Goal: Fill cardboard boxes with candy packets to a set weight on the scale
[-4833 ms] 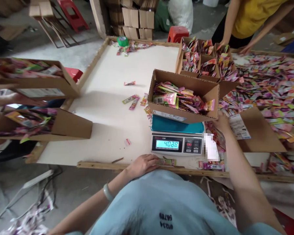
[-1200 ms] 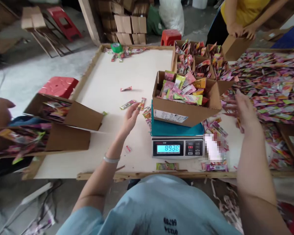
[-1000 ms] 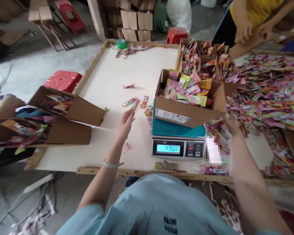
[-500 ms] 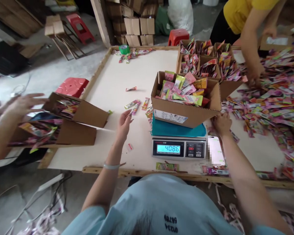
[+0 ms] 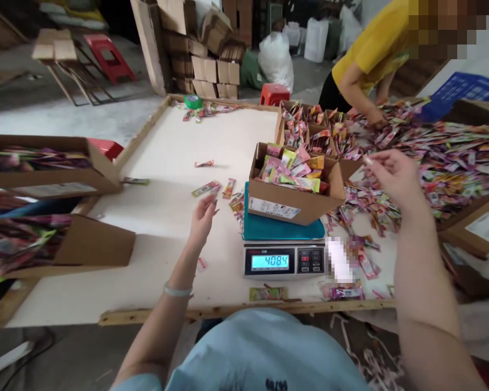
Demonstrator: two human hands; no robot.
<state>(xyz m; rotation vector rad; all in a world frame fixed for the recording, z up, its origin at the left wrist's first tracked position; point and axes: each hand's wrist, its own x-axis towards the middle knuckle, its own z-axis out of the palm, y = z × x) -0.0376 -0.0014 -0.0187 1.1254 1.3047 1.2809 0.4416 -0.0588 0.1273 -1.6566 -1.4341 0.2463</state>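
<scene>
The open cardboard box (image 5: 309, 204) of sachets sits askew on the teal pan (image 5: 318, 232) of the scale (image 5: 305, 278), its right end jutting past the pan's edge, and neither of my hands is touching it. That is right for a weighing, I judge: a finger resting on the cardboard would likely spoil the figure, so I should look to the lit display (image 5: 270, 262) only while both hands are clear. My left hand (image 5: 202, 220) hangs with its fingers curled beside the loose sachets (image 5: 206, 188) left of the scale; I cannot tell whether its grip has closed on one. My right hand (image 5: 399, 176) is raised by the heap of sachets (image 5: 377, 203), thumb and fingers drawn near each other, and whether anything is pinched there I cannot tell either. Any sachet should be laid in gently, one at a time, so the digits can settle. I would also check the packets bunched (image 5: 237, 204) along the pan's left side (I cannot see whether they touch it), since one wedged underneath could shift the reading; the bare tabletop (image 5: 158, 217) further left has space for them.
</scene>
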